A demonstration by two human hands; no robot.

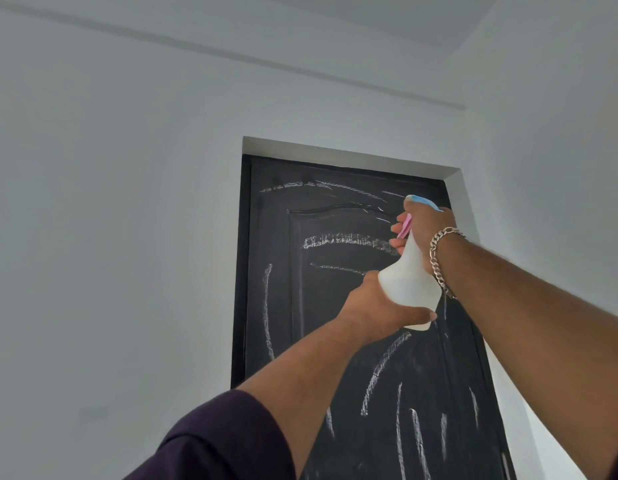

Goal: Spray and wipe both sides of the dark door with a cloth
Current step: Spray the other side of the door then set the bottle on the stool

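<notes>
The dark door (335, 306) stands shut in its recess, marked with several white chalk-like streaks. A white spray bottle (409, 285) with a blue head and pink trigger is raised in front of the door's upper right part. My right hand (423, 230) grips the bottle's neck with fingers on the trigger; a chain bracelet sits on that wrist. My left hand (380, 306) cups the bottle's base from below. No cloth is in view.
White walls (110, 237) surround the door on both sides, with the ceiling above. A black door frame (240, 271) runs down the left edge. A bright gap shows at the lower right of the door.
</notes>
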